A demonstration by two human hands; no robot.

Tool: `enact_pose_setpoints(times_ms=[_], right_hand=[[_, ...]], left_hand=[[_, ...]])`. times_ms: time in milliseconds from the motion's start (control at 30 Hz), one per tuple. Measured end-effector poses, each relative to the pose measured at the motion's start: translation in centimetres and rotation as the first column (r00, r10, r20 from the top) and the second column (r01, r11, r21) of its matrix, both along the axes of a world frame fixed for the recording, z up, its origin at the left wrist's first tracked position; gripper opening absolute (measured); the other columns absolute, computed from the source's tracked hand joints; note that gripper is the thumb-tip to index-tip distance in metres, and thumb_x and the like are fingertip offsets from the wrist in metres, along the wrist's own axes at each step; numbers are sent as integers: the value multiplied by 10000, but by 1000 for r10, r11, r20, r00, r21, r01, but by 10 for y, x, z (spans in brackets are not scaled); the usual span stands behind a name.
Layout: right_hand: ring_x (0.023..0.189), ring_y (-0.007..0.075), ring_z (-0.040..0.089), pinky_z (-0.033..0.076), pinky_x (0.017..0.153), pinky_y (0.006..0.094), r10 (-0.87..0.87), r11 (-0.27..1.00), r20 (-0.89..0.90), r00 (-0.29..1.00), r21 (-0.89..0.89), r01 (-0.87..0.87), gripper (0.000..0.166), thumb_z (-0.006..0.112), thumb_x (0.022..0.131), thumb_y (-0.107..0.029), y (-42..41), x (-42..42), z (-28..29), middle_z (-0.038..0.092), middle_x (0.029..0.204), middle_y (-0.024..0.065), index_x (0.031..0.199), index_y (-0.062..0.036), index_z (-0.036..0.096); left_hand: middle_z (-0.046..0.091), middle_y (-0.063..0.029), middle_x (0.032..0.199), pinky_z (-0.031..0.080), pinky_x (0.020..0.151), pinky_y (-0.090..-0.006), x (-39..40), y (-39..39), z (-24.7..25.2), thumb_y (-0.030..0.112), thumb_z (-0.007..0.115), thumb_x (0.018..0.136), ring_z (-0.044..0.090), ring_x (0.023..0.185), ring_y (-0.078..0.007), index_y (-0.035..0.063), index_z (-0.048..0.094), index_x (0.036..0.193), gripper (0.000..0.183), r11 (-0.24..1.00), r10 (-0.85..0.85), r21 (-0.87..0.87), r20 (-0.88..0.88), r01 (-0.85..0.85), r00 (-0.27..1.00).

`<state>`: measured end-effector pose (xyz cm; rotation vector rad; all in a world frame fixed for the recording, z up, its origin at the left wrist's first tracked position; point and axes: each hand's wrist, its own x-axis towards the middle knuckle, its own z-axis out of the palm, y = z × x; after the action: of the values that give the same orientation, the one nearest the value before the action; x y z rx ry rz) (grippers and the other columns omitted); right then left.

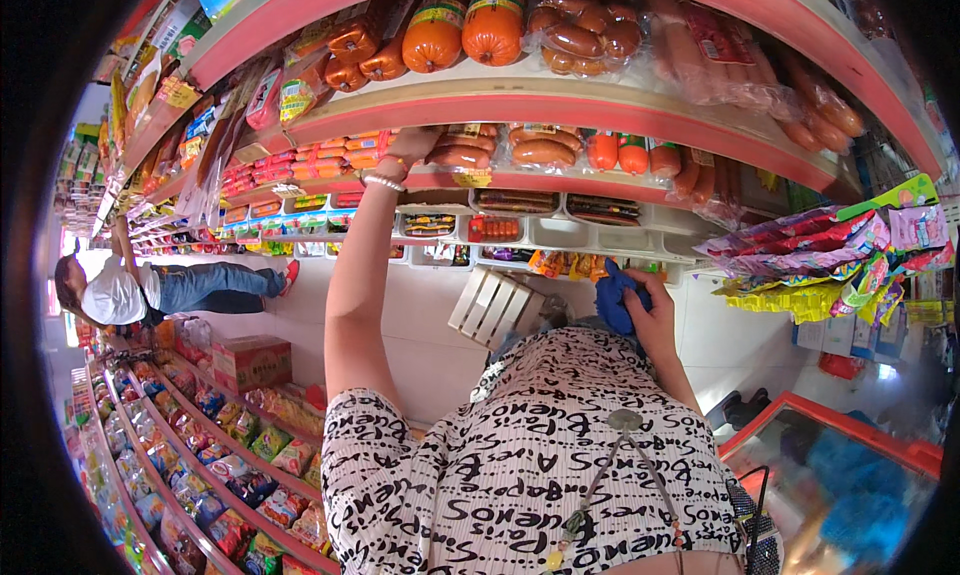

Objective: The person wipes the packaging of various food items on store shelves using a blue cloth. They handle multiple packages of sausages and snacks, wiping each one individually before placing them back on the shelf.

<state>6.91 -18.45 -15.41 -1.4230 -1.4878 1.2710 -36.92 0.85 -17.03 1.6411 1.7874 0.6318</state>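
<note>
My left hand point(412, 144) reaches onto the middle shelf, a beaded bracelet at its wrist. Beside it on one side lie orange-wrapped sausage packs point(364, 151), and on the other a clear pack of brown sausages point(459, 147). Its fingers go under the shelf above and are partly hidden, so their grip does not show. Down at waist height, my right hand point(654, 312) holds a bunched blue cloth point(618, 299).
Overhead, a shelf holds round orange sausages point(493, 27). White plastic bins point(559, 233) line the lower level. A slatted cream stool point(496, 307) stands before me. Hanging snack packets point(817, 252) and a red-framed chest freezer point(832, 417) are at right. Another person point(127, 293) stands down the aisle.
</note>
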Motion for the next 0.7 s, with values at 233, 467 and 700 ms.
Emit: enact_pose_setpoints(times_ms=[233, 467, 700], right_hand=[[908, 181, 582, 448, 827, 280, 27, 1000, -40, 999, -3, -27, 293, 577, 824, -16, 3, -2, -7, 614, 995, 104, 1117, -21, 591], [946, 201, 591, 448, 845, 289, 107, 994, 46, 993, -1, -107, 302, 584, 823, -24, 20, -6, -19, 616, 1025, 113, 1124, -44, 589], [888, 198, 622, 470, 810, 311, 88, 964, 162, 983, -261, -43, 245, 593, 849, -148, 43, 18, -116, 664, 961, 111, 1051, -13, 623]], left_hand=[[454, -246, 1291, 408, 959, -460, 18, 0, -67, 155, 584, 800, 465, 1172, -399, 25, 423, 1290, 532, 996, 41, 92, -509, 7, 860], [468, -130, 1282, 360, 1021, -450, 54, -49, -30, 119, 540, 794, 451, 1186, -316, 21, 468, 1263, 484, 973, 154, 229, -619, -11, 770], [396, -152, 1387, 268, 1088, -472, 97, -138, -18, 29, 537, 747, 400, 1261, -306, 18, 432, 1318, 581, 926, 237, 376, -558, -12, 796]])
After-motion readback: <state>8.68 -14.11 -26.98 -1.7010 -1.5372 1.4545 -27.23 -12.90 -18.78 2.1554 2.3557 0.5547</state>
